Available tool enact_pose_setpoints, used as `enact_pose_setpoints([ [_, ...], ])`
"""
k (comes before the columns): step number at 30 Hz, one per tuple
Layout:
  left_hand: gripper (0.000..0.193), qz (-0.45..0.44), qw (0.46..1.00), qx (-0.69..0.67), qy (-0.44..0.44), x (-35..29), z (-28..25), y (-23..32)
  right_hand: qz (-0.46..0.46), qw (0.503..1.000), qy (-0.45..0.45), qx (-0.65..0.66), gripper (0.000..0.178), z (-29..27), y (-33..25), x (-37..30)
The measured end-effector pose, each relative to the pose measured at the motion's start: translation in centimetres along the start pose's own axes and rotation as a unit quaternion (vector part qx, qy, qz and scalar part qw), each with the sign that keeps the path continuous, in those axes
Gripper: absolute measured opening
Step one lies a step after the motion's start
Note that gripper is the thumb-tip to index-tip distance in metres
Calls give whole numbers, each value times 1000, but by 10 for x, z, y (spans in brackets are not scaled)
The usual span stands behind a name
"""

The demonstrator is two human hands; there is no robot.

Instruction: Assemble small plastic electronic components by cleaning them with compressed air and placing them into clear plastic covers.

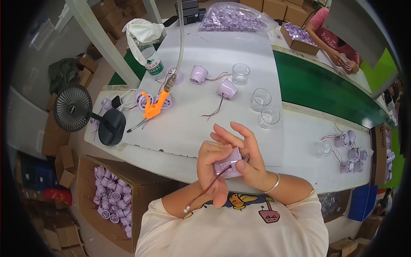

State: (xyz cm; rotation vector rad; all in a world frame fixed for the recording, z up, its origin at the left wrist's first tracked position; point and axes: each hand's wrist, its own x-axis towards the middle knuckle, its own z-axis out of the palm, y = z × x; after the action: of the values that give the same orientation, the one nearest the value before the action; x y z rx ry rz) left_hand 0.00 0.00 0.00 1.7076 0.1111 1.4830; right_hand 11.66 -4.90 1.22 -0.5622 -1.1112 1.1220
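Close in front of my chest, both hands hold a light purple plastic housing [229, 165] with red and dark wires [208, 187] that trail down to a small white connector. My left hand [210, 160] wraps its fingers around the left side. My right hand [253, 165] grips the right side with its thumb, its other fingers raised and partly bent. Beyond them on the table lie purple cup-shaped housings [227, 89] with wires, and clear cups [261, 100] stand to their right. An orange air gun [156, 105] hangs by its hose at the left.
A black fan [112, 126] stands at the table's left edge, above a carton [147, 199] holding many purple parts. A bottle [152, 63] draped with white cloth and a bag of purple pieces [235, 19] are farther back. Across the green belt [317, 85], another person [332, 38] works.
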Motion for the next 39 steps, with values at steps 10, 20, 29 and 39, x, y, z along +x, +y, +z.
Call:
enact_pose_setpoints([
  [10, 72, -66, 978, 160, -117, 36, -8, 7, 119, 991, 62, -10, 69, -11, -30, 12],
  [20, 53, -539, 702, -458, 82, 41, -21, 16, -35, 904, -21, -426, 78, -9, -53, 14],
  [29, 46, -524, 600, -601, 67, 35, -22, 14, -127, 874, -18, -469, 69, -6, -57, 15],
  [39, 45, -495, 777, -370, 121, 29, -2, 14, 54, 936, 15, -348, 76, -15, -54, 12],
])
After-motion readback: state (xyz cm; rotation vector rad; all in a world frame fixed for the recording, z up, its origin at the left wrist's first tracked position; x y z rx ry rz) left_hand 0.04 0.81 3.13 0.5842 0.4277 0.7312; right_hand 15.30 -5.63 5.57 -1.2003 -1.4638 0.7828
